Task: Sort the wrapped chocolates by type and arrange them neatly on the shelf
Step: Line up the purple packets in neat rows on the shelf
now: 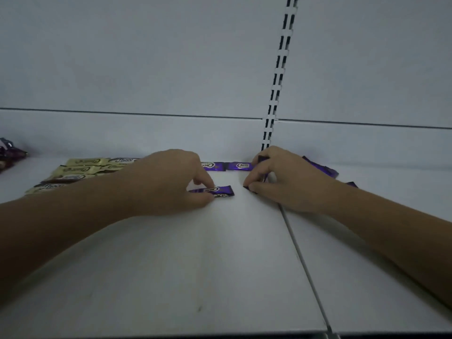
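Head: glossy purple oblong chocolate (215, 191) in grip of left hand (168, 179)

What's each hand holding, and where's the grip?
Left hand pinches the purple chocolate across its middle, forefinger and thumb on its long edges. Right hand curls round a dark purple chocolate, ends poking out; grip hidden.

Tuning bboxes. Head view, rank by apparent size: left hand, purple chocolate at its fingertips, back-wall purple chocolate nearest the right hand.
1. left hand
2. Tie: fingertip purple chocolate and back-wall purple chocolate look alike; first is nearer, partly covered.
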`<state>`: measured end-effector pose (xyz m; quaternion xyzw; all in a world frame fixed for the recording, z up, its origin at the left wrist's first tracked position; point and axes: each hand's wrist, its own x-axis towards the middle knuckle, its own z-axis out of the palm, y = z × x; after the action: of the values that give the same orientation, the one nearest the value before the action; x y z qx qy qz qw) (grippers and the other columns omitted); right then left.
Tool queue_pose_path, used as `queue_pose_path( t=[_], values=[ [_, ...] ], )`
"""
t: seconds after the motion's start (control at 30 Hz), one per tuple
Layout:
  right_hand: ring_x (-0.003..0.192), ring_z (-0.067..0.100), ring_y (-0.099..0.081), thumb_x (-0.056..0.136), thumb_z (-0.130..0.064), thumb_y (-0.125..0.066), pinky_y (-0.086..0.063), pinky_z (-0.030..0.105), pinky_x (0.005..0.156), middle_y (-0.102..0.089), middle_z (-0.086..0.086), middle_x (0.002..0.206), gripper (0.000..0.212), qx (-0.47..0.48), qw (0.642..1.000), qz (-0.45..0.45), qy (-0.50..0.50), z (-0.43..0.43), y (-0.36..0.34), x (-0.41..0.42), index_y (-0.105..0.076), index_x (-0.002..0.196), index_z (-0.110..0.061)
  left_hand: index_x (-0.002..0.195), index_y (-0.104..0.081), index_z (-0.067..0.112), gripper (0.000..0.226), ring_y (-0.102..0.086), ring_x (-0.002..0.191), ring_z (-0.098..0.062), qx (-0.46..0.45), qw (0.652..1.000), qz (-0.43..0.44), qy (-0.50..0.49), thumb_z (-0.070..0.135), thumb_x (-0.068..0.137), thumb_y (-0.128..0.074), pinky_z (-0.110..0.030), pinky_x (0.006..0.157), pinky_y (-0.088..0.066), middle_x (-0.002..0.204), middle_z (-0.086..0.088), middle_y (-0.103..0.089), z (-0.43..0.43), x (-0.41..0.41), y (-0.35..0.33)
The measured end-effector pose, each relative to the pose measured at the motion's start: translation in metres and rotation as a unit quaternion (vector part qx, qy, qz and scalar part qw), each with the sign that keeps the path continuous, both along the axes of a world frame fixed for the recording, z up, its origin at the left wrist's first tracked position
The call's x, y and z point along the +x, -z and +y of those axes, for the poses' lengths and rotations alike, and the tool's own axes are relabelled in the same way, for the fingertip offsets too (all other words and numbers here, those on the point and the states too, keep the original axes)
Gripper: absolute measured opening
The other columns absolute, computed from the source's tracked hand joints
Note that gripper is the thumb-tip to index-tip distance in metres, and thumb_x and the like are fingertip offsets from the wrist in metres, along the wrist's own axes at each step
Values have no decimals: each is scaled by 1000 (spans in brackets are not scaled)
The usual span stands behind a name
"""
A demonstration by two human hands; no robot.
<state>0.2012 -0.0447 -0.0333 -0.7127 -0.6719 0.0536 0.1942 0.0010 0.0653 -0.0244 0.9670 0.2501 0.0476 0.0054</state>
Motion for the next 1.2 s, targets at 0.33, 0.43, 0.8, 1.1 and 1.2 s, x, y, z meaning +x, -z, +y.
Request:
queue_pose_path(
  t=[0.33,0.43,0.8,1.1,1.2],
  values=[
    [106,6,-47,90,-41,-56,-34,20,89,-53,-14,121,32,13,995,-99,-1,-2,8,6,-64,120,-37,106,-69,40,34,-57,91,-18,28,1000,-3,7,49,84,-45,-34,79,-48,95,5,-62,20,7,4],
    [92,-7,-47,90,-38,-55,-32,7,80,-50,-16,117,32,-8,996,-88,-10,-1,5,7,-64,121,-35,104,-71,37,36,-57,93,-15,31,999,-18,9,52,84,-45,-36,81,-49,99,7,-61,21,6,6],
    [99,16,-59,92,-34,-50,-46,31,85,-67,-9,103,25,19,985,-168,19,14,1,-3,-69,109,-36,104,-66,39,48,-55,91,-17,100,995,-26,4,49,82,-25,-33,74,-48,95,8,-63,23,8,14],
    [96,19,-62,92,-37,-48,-52,38,78,-66,-6,101,27,49,988,-144,38,15,10,-6,-68,111,-39,105,-68,34,41,-55,96,-19,62,997,-52,-5,42,88,-31,-37,81,-48,102,7,-64,23,9,18],
    [98,20,-61,94,-37,-46,-52,36,78,-65,-6,105,28,47,984,-163,48,13,10,-5,-67,112,-39,106,-68,35,48,-58,96,-19,54,997,-57,-5,42,82,-27,-37,82,-49,104,7,-65,23,8,18]
  ],
)
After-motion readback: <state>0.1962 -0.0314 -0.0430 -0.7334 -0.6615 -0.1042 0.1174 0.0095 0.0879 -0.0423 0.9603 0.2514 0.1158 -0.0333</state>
